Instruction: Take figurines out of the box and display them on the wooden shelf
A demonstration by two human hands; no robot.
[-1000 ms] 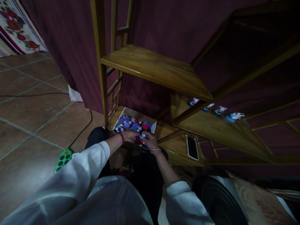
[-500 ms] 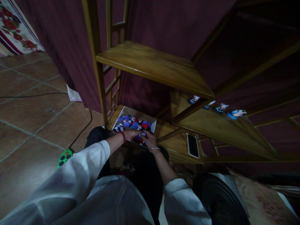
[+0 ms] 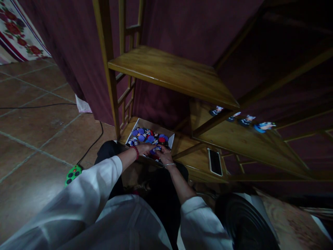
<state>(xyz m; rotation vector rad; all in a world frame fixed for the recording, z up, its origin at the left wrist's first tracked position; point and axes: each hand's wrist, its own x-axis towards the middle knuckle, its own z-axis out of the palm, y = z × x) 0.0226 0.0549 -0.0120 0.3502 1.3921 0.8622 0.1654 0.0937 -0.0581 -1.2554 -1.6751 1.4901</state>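
Note:
A small purple-blue figurine (image 3: 155, 150) is held between my two hands above the near edge of an open white box (image 3: 171, 140). My left hand (image 3: 144, 149), with a red bead bracelet at the wrist, closes on it from the left. From the other side, the fingers of my right hand (image 3: 164, 155) grip it; a silver bangle circles that wrist. Its details are too small to make out. Several figurines with round purple and red bases (image 3: 151, 139) lie jumbled in the box, partly hidden by my hands.
The box rests on the low board of a wooden shelf unit (image 3: 166, 69). Several figurines (image 3: 247, 120) stand in a row on a shelf at right. A phone-like device (image 3: 215, 162) lies on the low board. A green object with black buttons (image 3: 73, 174) is on the floor.
My hands have shifted very slightly, and the figurine between them has turned or dipped a little. The whole view has moved slightly; the other things stay in place.

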